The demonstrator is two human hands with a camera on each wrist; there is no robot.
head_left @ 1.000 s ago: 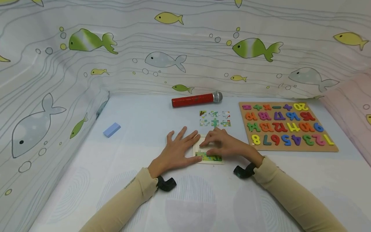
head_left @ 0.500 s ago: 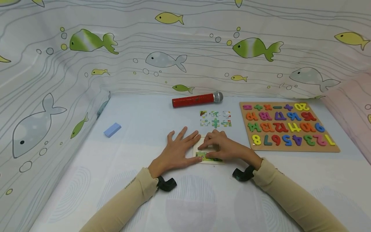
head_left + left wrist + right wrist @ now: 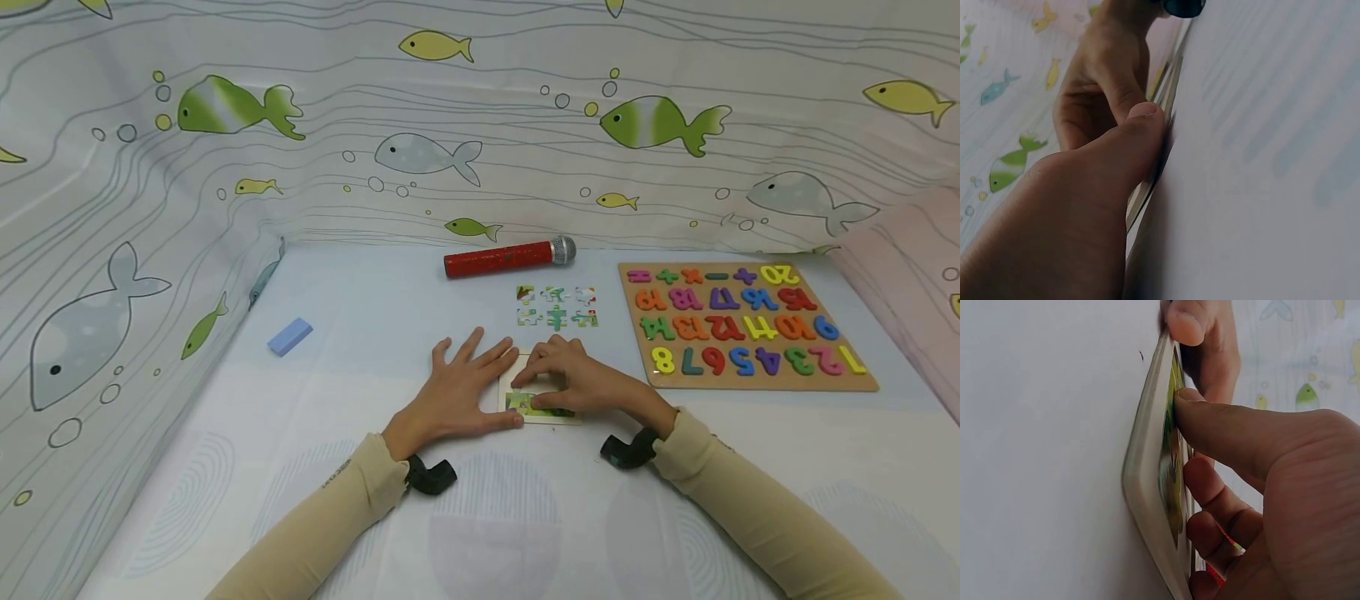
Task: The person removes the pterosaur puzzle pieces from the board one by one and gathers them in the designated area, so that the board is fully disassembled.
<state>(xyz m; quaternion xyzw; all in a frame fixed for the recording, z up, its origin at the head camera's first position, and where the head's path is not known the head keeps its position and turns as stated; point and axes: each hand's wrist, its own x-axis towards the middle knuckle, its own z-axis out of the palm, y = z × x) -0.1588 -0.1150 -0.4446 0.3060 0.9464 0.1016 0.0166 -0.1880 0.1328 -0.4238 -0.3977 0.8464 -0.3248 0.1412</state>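
Note:
A small pale wooden puzzle tray lies between both hands, with green picture pieces along its near side. My left hand lies spread at the tray's left, its thumb at the near left corner. My right hand reaches over the tray with bent fingers. Its thumb presses on the green picture, and other fingertips touch the tray farther in. The index fingertip is hidden in the right wrist view; I cannot tell if it pinches a piece.
Several loose jigsaw pieces lie in two rows beyond the tray. Behind them is a red microphone. A wooden number board lies at the right, a blue block at the left. Fish-printed cloth rises behind the table.
The right fingers have bent in lower over the tray. My left thumb has slid slightly toward the near edge, showing more of the green picture.

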